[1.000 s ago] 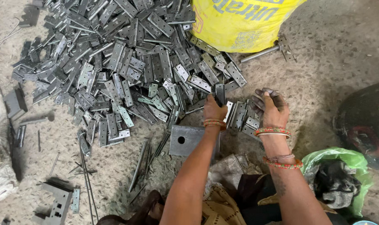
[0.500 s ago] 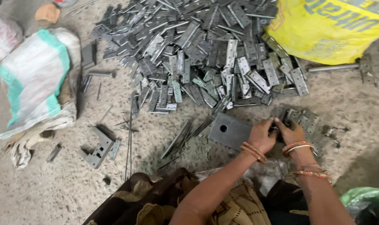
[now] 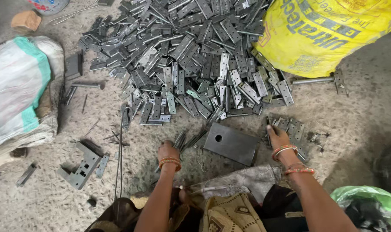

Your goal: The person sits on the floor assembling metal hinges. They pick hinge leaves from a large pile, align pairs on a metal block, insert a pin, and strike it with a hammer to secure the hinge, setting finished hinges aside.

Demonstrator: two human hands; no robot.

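Our left hand closes on pins, right hand flat on hinges; grab one pin cleanly

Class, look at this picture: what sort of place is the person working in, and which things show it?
Probably a small hardware workshop, with work done on the floor. A big heap of metal hinges covers the concrete floor, a steel plate with a hole lies between the left hand and right hand, and filled sacks stand nearby.

- Thin grey metal rods, bundled loosely, lying slanted on concrete floor, lower ends under fingers.
- Small cluster of grey metal hinges, flat and overlapping, just right of dark square plate.
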